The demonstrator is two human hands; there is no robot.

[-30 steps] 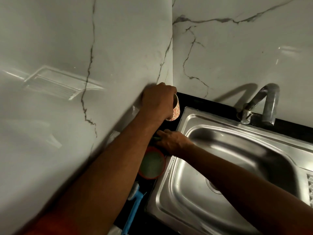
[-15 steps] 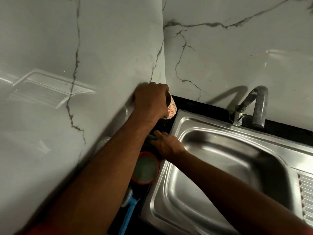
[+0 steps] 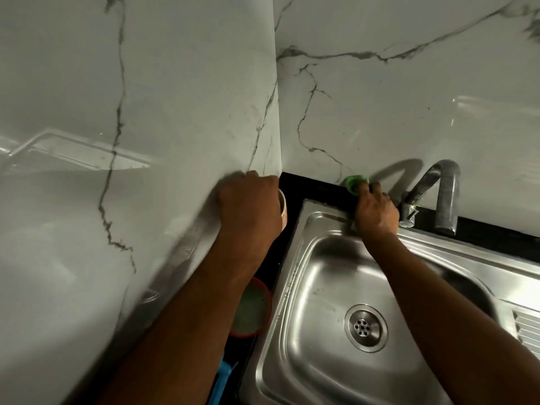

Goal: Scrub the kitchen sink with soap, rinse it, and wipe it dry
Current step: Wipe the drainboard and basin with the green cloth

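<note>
A stainless steel sink [image 3: 315, 361] fills the lower right, its round drain [image 3: 365, 327] showing in the basin. My right hand [image 3: 375, 213] grips a green scrubber [image 3: 355, 182] and presses it on the black counter strip at the sink's back rim, just left of the grey faucet [image 3: 438, 194]. My left hand [image 3: 251, 207] holds a small patterned cup [image 3: 283, 210] lifted above the counter in the back left corner; most of the cup is hidden behind the hand.
A red-rimmed round tub [image 3: 252, 309] of pale soap sits on the black counter left of the sink, partly under my left forearm. A blue handle [image 3: 223, 381] lies below it. Marble walls [image 3: 146, 112] close in on the left and back. A ribbed drainboard [image 3: 526, 325] lies right.
My right hand has moved with the green scrubber from the sink's left rim to the back rim near the faucet. My left hand still holds the cup in the corner.
</note>
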